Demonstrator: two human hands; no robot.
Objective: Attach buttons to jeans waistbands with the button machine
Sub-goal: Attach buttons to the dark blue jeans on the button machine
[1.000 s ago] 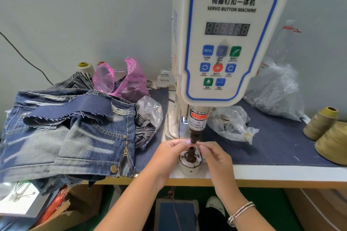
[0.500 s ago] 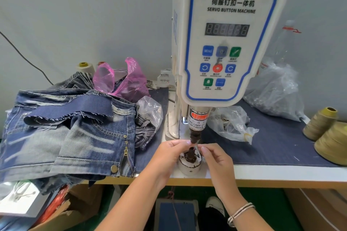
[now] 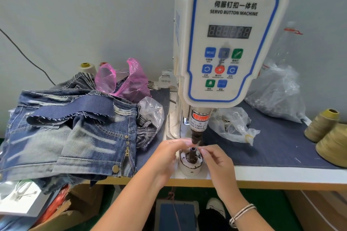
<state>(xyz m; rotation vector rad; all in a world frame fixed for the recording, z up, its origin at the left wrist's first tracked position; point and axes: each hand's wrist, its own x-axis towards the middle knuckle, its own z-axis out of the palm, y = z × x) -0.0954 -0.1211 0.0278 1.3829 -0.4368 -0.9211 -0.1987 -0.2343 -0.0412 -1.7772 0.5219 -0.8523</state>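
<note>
fingertips of your left hand [image 3: 165,157] and right hand [image 3: 216,163] pinch together at the button machine [image 3: 231,43] die post [image 3: 193,153]; what they hold is too small to tell. jeans [image 3: 75,137] lie piled left, plastic bags [image 3: 232,125] behind.

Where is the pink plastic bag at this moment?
The pink plastic bag sits left of the button machine, behind the jeans pile, near the wall.

The table [image 3: 262,175] has a pale top with a wooden front edge, partly covered by a dark blue denim cloth [image 3: 281,148]. On it stand the button machine [image 3: 231,43], a heap of jeans [image 3: 71,137] at left, clear plastic bags [image 3: 276,92] and olive thread cones [image 3: 330,137] at right.
</note>
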